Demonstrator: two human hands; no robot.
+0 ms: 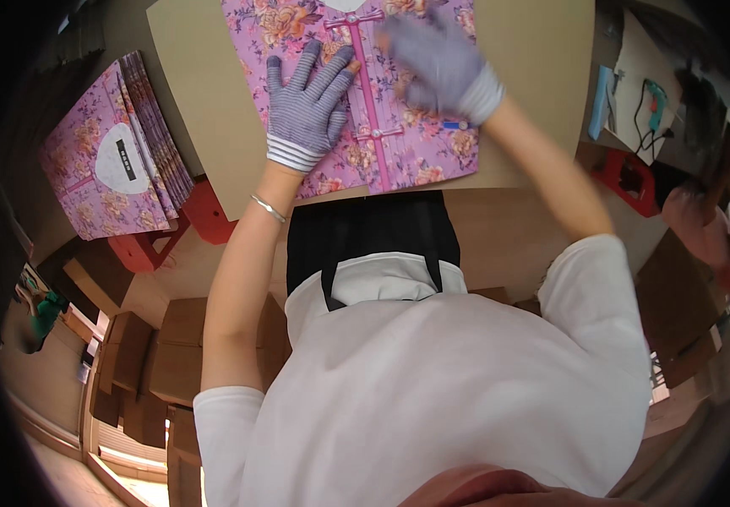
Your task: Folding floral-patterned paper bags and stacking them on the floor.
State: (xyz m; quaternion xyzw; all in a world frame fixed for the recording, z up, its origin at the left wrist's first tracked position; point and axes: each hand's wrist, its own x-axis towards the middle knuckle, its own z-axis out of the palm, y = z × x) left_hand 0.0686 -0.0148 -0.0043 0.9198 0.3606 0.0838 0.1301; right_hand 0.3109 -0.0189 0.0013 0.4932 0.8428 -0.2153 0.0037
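A: What is recorded, largest first?

B: A tan work surface (538, 80) is noted. A floral panel (369, 101) is laid flat on it, close to the near edge; a stack of matching panels (86, 182) is seen well apart, to the left.

A: And the hands?

B: Both are gloved. The left hand (307, 114) is spread on the panel, fingers apart. By the right hand (445, 68) the panel's right half is partly covered; whether its fingers are closed on anything cannot be told, owing to blur.

A: Smallest item?

B: A blue object (455, 125), just beside the right wrist; its kind cannot be made out.

A: Risks?

B: In judgement, the panel could be skewed or creased if unevenly pressed.

A: Hidden?

B: The panel's far end is cut off by the upper border.
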